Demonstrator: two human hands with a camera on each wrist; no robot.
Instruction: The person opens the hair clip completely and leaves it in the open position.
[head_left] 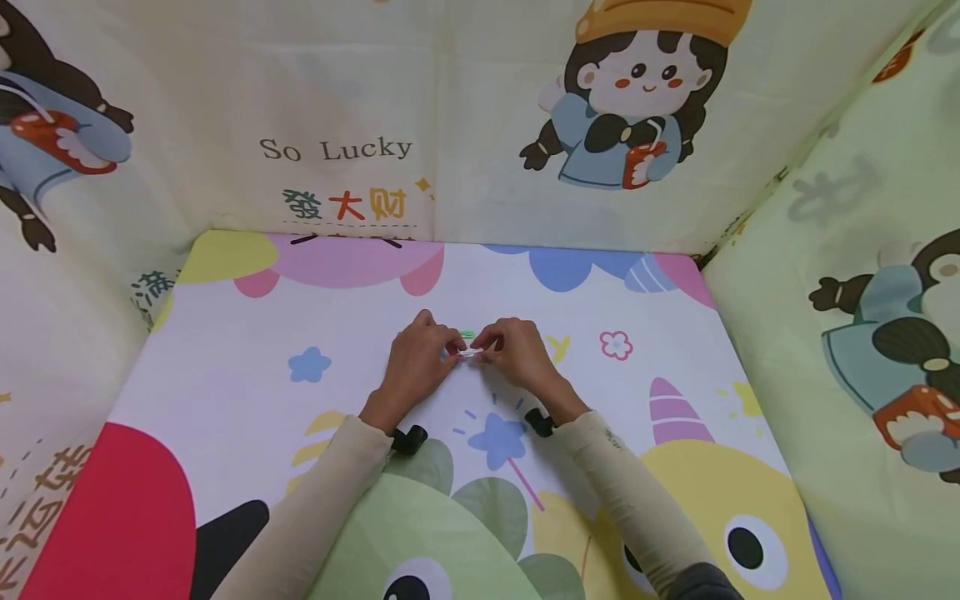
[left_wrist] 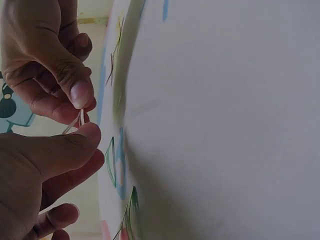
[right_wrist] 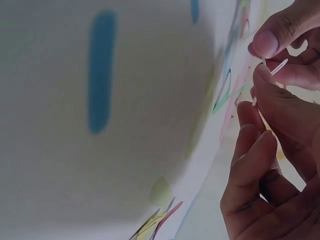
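Note:
Between my fingertips, just above the table, is a small white wire loop that looks like a paper clip (head_left: 470, 352). My left hand (head_left: 422, 354) pinches one end between thumb and fingers, while my right hand (head_left: 517, 354) pinches the other. A rounded loop of the white paper clip (right_wrist: 281, 66) sticks out between the hands in the right wrist view; fingertips cover much of the rest. Just beyond the hands lies a small green piece (head_left: 467, 334), possibly another clip. In the left wrist view, a thin green outline (left_wrist: 111, 162) shows past the left fingers.
The table (head_left: 225, 342) has a white cover printed with cartoons, including a blue star (head_left: 309, 364) and a pink flower (head_left: 617, 345). Printed fabric walls (head_left: 480, 117) enclose its back and sides. Thin yellow, red and dark lines (right_wrist: 155, 220) appear low in the right wrist view.

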